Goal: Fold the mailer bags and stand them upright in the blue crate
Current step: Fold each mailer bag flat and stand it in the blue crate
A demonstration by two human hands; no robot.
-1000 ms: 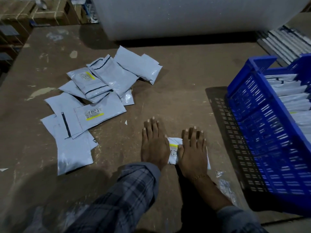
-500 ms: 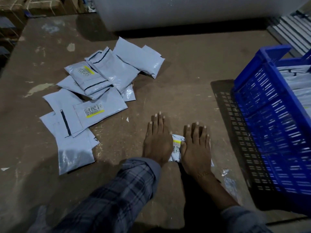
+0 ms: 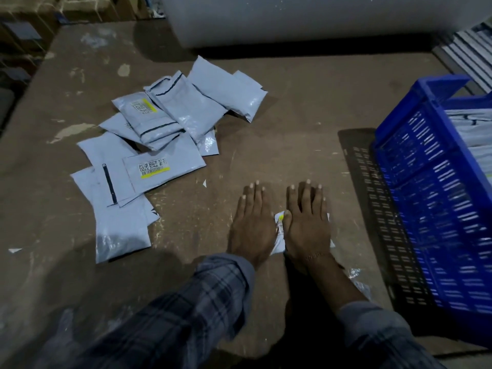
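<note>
Springback is the risk: flat, straight-fingered left hand (image 3: 253, 225) and right hand (image 3: 306, 222) press the folded grey plastic mailer bag (image 3: 279, 233) onto the brown table (image 3: 279, 134), beside the blue slatted plastic crate (image 3: 426, 195); slick film may unfold once released.

I see a brown desk (image 3: 292, 115) mottled with pale scuffs. The loose mailer bags (image 3: 165, 134) are pale grey-blue, some with black strips and white labels carrying black codes over a yellow band. The crate (image 3: 431, 198) is bright blue with a slotted grid wall. My sleeves (image 3: 186, 315) are a dark grey-blue plaid. The roll (image 3: 306, 17) behind is whitish grey.
</note>
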